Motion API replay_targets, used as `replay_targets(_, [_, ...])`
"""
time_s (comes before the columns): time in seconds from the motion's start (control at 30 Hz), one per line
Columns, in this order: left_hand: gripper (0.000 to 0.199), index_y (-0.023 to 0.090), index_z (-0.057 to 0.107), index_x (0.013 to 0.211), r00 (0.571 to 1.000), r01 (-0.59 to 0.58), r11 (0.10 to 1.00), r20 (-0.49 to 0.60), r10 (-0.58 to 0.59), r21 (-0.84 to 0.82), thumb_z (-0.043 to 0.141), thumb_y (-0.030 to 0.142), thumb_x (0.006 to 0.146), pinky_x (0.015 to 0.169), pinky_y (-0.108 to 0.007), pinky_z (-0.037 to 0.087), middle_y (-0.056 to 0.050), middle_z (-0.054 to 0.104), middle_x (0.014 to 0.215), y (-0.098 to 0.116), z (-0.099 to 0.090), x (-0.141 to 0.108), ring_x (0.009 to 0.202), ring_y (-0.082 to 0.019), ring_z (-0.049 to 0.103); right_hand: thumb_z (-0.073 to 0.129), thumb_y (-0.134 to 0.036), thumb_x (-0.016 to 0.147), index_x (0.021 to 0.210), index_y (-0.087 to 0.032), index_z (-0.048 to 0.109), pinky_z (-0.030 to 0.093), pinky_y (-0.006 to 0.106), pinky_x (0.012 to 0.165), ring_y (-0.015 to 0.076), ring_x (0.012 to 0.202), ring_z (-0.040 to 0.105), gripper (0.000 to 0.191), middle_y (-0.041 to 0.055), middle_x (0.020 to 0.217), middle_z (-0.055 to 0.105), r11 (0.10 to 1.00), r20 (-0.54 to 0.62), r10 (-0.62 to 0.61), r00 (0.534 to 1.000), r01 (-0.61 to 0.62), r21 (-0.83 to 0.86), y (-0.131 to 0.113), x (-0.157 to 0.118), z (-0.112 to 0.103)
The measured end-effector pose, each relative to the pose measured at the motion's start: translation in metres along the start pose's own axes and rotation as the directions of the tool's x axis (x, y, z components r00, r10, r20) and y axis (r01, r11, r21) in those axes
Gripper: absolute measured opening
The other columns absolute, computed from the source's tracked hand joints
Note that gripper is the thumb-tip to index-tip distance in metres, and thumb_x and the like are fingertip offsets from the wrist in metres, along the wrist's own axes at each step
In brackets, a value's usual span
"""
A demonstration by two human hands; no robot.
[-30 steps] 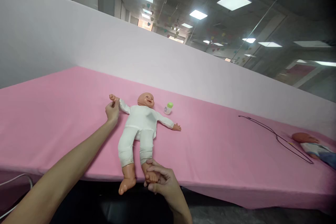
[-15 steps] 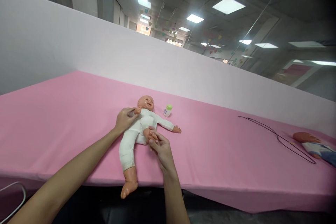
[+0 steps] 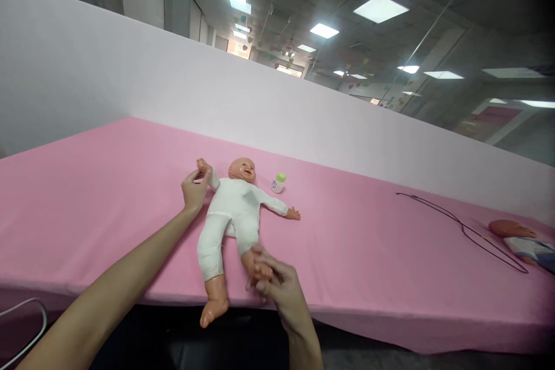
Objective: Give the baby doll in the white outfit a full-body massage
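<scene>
A baby doll point(image 3: 236, 199) in a white body suit lies on its back on the pink-covered table point(image 3: 355, 243), head toward the wall. My left hand point(image 3: 194, 188) grips the doll's hand at the left of the picture, with that arm held out and up beside the head. Lower down, my right hand point(image 3: 281, 286) is closed around the doll's foot on the right side, and that leg is stretched toward me. The doll's other foot point(image 3: 214, 306) hangs at the table's front edge. Its other arm lies spread on the cloth, untouched.
A small bottle point(image 3: 278, 183) with a green cap stands near the doll's head. Farther right lie a thin black cord point(image 3: 462, 228) and a second doll point(image 3: 515, 237). A white low wall point(image 3: 277, 110) borders the table's back. A white cable point(image 3: 41, 315) loops at lower left.
My left hand has drawn the doll's arm outward from its chest to the left. My right hand has pulled the bent leg straight, down toward the front edge.
</scene>
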State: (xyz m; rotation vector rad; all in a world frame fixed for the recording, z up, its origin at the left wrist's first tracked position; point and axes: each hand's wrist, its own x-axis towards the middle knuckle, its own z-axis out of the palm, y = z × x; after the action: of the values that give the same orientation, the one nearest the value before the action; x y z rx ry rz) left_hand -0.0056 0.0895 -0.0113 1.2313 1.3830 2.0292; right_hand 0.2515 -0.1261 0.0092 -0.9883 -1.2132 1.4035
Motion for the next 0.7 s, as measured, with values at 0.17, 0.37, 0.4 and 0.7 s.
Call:
replay_targets(0.17, [0.025, 0.025, 0.083, 0.103, 0.833, -0.43, 0.893, 0.438, 0.337, 0.131, 0.077, 0.039, 0.084, 0.086, -0.036, 0.051, -0.007, 0.081, 0.105, 0.007, 0.005, -0.019, 0.095, -0.025, 0.068, 0.096, -0.041, 0.066, 0.109, -0.023, 0.086, 0.062, 0.034, 0.072, 0.0402, 0.13, 0.064, 0.047, 0.0155, 0.152, 0.061, 0.995, -0.097, -0.101, 0.99, 0.098, -0.031, -0.023, 0.064, 0.021])
replay_targets(0.37, [0.029, 0.022, 0.082, 0.099, 0.938, -0.199, 0.977, 0.302, 0.167, 0.075, 0.076, 0.046, 0.085, 0.075, -0.033, 0.052, -0.006, 0.08, 0.095, 0.003, 0.006, -0.01, 0.084, -0.023, 0.068, 0.096, -0.041, 0.07, 0.111, -0.025, 0.085, 0.063, 0.034, 0.08, 0.0374, 0.133, 0.063, 0.046, 0.0152, 0.154, 0.059, 0.995, -0.088, -0.097, 0.991, 0.098, 0.005, -0.011, 0.034, 0.016])
replay_targets(0.4, [0.029, 0.02, 0.081, 0.093, 0.971, -0.115, 0.992, 0.214, 0.103, 0.045, 0.075, 0.048, 0.085, 0.073, -0.031, 0.051, -0.006, 0.079, 0.09, 0.001, 0.005, -0.006, 0.081, -0.022, 0.068, 0.097, -0.041, 0.068, 0.11, -0.025, 0.085, 0.064, 0.032, 0.074, 0.0372, 0.13, 0.065, 0.046, 0.0153, 0.154, 0.06, 0.997, -0.064, -0.073, 0.995, 0.074, 0.013, -0.009, 0.02, 0.013])
replay_targets(0.7, [0.033, 0.019, 0.066, 0.07, 0.914, 0.324, 0.929, -0.196, -0.356, -0.176, 0.073, 0.048, 0.084, 0.06, -0.026, 0.044, 0.0, 0.062, 0.067, -0.011, -0.004, 0.016, 0.064, -0.015, 0.058, 0.102, -0.027, 0.055, 0.101, -0.025, 0.087, 0.061, 0.027, 0.058, 0.0207, 0.079, 0.077, 0.049, 0.0121, 0.149, 0.063, 0.986, 0.101, 0.163, 0.981, -0.166, 0.022, 0.022, -0.028, -0.008])
